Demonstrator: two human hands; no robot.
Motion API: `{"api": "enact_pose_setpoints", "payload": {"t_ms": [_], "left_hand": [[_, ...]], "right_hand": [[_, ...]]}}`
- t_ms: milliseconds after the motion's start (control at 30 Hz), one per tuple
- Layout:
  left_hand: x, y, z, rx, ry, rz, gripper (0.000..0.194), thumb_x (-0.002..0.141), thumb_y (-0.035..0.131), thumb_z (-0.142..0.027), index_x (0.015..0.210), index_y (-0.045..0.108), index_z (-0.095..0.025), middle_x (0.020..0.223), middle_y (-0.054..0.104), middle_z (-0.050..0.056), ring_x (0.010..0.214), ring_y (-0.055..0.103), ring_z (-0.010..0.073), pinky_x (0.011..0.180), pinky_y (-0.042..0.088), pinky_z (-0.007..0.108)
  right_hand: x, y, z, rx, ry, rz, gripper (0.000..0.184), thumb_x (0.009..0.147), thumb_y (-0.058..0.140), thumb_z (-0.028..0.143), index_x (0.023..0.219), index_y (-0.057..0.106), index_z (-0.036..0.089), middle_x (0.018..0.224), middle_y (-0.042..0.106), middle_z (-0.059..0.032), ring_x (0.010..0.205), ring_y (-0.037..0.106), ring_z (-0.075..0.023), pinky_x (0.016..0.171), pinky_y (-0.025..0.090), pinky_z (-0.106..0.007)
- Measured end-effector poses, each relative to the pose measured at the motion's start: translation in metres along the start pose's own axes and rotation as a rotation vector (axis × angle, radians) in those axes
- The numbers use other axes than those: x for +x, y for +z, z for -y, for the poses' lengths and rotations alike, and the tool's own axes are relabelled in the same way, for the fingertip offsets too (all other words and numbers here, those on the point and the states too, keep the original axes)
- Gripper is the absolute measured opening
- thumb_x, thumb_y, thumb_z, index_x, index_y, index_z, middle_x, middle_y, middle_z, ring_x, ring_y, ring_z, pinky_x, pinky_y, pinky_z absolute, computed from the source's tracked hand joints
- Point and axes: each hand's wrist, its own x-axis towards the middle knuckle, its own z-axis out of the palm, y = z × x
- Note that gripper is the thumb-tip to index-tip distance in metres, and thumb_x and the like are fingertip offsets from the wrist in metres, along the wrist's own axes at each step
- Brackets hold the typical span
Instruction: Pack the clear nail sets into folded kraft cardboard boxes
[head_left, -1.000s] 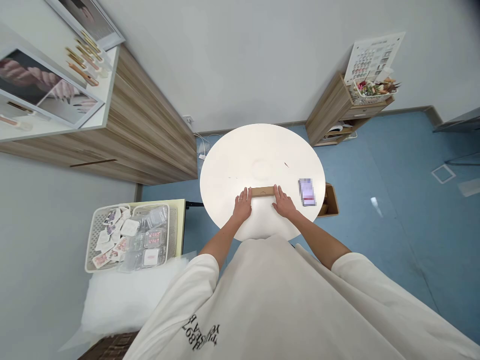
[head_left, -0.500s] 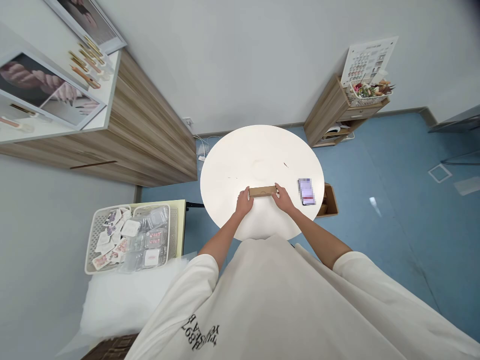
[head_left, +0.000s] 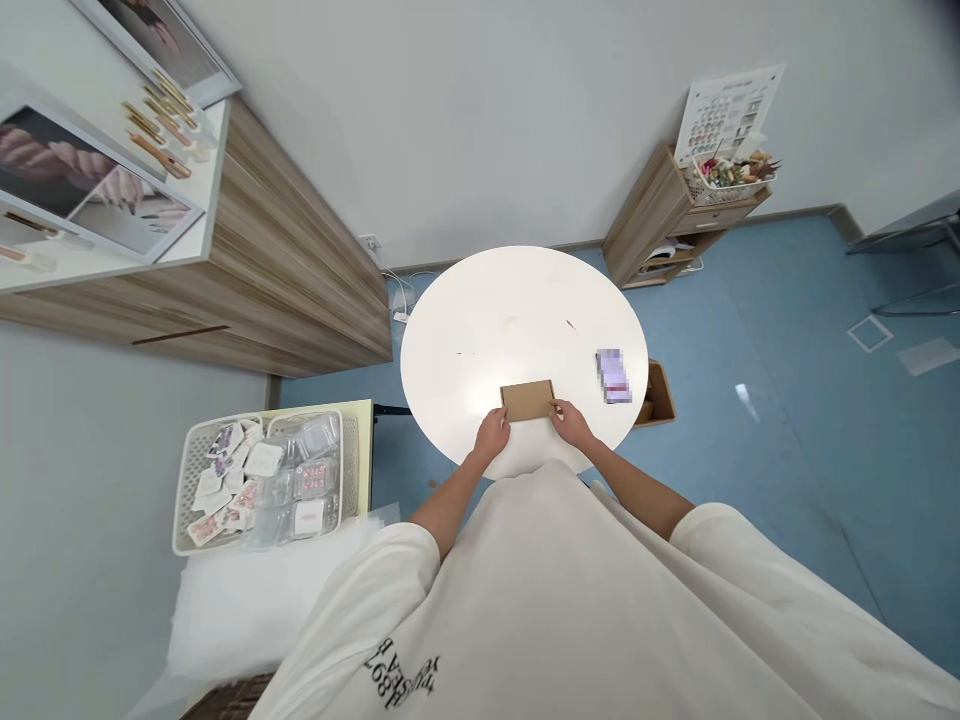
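- My left hand (head_left: pixel 493 433) is pinching the cardboard box (head_left: pixel 527 400) by its near left corner.
- My right hand (head_left: pixel 572 423) is pinching the near right corner.
- I'm holding it over the white table (head_left: pixel 517 295).

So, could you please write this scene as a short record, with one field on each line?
Box: brown cardboard, broad face toward the camera
Left grip: at the box's near left corner
Right grip: on the box's right end
Table: white, rounded top
Phone-like item: pixelated, on the table, right of the box
White baskets: left of the table
Floor: blue
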Motion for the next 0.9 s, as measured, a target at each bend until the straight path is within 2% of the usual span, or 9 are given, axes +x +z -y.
{"api": "enact_pose_setpoints", "payload": {"t_ms": [133, 300, 433, 533, 733, 900], "left_hand": [[0.001, -0.004, 0.006, 0.081, 0.018, 0.011, 0.049, 0.092, 0.047, -0.014, 0.139, 0.058, -0.020, 0.147, 0.052, 0.013, 0.138, 0.048, 0.0298, 0.114, 0.040, 0.046], [0.003, -0.007, 0.009, 0.069, 0.005, 0.018, 0.050, 0.090, 0.051, -0.013, 0.138, 0.059, -0.021, 0.150, 0.050, 0.012, 0.141, 0.045, 0.0296, 0.117, 0.038, 0.047], [0.002, -0.006, 0.002, -0.033, 0.038, 0.023, 0.050, 0.090, 0.052, -0.014, 0.139, 0.058, -0.021, 0.146, 0.056, 0.010, 0.131, 0.055, 0.0258, 0.112, 0.044, 0.043], [-0.002, -0.006, -0.010, -0.119, -0.020, 0.016, 0.052, 0.089, 0.057, -0.018, 0.141, 0.054, -0.022, 0.142, 0.059, 0.010, 0.119, 0.063, 0.0246, 0.105, 0.049, 0.041], [-0.007, -0.002, -0.039, -0.157, -0.025, -0.024, 0.056, 0.087, 0.061, -0.022, 0.143, 0.051, -0.023, 0.145, 0.057, 0.010, 0.122, 0.062, 0.0260, 0.101, 0.050, 0.040], [0.001, 0.024, -0.079, -0.116, 0.039, -0.058, 0.053, 0.088, 0.061, -0.023, 0.140, 0.052, -0.025, 0.143, 0.058, 0.009, 0.122, 0.062, 0.0253, 0.099, 0.051, 0.039]], "right_hand": [[0.001, 0.006, -0.003, -0.047, -0.016, -0.016, 0.039, 0.096, 0.046, 0.026, 0.132, 0.060, 0.019, 0.137, 0.059, -0.0115, 0.122, 0.059, -0.0231, 0.108, 0.046, -0.038], [0.001, 0.008, 0.001, -0.129, -0.031, -0.011, 0.041, 0.095, 0.049, 0.024, 0.133, 0.061, 0.018, 0.144, 0.053, -0.0139, 0.131, 0.053, -0.0263, 0.113, 0.041, -0.041], [-0.004, 0.010, 0.005, -0.123, -0.037, 0.007, 0.044, 0.091, 0.053, 0.024, 0.134, 0.062, 0.019, 0.149, 0.050, -0.0124, 0.136, 0.049, -0.0277, 0.116, 0.039, -0.043], [-0.008, 0.005, 0.006, -0.075, -0.006, 0.001, 0.043, 0.090, 0.057, 0.027, 0.132, 0.064, 0.021, 0.147, 0.053, -0.0117, 0.134, 0.052, -0.0273, 0.115, 0.040, -0.042], [-0.015, -0.025, 0.000, 0.057, -0.047, -0.016, 0.044, 0.089, 0.056, 0.030, 0.132, 0.064, 0.024, 0.140, 0.058, -0.0099, 0.124, 0.058, -0.0246, 0.110, 0.046, -0.041], [-0.024, -0.066, -0.023, 0.105, -0.129, -0.089, 0.042, 0.090, 0.055, 0.033, 0.130, 0.065, 0.025, 0.141, 0.058, -0.0090, 0.129, 0.055, -0.0256, 0.112, 0.043, -0.044]]}}
